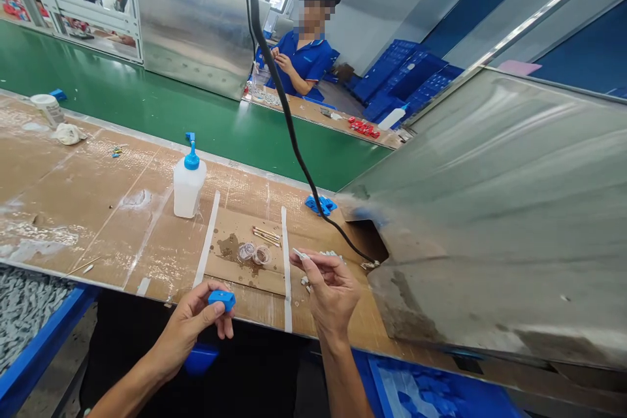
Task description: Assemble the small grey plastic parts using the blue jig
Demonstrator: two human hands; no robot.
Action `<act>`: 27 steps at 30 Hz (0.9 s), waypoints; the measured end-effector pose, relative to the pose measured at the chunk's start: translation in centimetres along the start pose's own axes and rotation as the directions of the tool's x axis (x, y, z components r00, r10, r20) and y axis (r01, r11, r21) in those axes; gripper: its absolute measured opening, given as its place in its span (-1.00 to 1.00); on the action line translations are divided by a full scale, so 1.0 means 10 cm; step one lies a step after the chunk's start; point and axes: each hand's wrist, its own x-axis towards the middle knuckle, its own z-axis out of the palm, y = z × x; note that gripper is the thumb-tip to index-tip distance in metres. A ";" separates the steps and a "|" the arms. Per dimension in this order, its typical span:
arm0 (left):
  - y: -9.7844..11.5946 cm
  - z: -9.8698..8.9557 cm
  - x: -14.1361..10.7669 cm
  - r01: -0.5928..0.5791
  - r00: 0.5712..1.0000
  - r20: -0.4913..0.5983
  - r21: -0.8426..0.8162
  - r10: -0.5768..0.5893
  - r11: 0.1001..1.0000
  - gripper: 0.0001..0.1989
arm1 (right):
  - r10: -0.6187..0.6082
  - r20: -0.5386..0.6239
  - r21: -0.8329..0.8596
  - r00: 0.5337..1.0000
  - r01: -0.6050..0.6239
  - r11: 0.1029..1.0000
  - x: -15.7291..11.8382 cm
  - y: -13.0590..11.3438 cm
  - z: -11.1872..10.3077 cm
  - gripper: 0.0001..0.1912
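While the left hand (192, 321) pinches a small blue plastic part (221, 300) between thumb and fingers, the right hand (332, 294) pinches a thin pale sliver (300, 253) above the cardboard-topped bench (73, 209), w/ a blue-capped squeeze bottle (188, 188) farther off, left.

Left hand (189, 326), right hand (333, 297) bare; left forearm (128, 386), right forearm (345, 375) bare, no sleeves, no gloves.

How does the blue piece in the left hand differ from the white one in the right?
The blue plastic part is chunky, bright and clearly larger; the white piece is slim and pale. The left hand grips the blue plastic part; the right hand pinches the white piece. Both are held up.
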 end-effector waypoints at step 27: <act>0.01 -0.03 0.02 0.038 0.997 -0.065 -0.147 -0.049 0.988 -0.77 | -0.314 0.519 -0.388 0.795 0.546 0.742 0.06 0.03 0.39 -0.86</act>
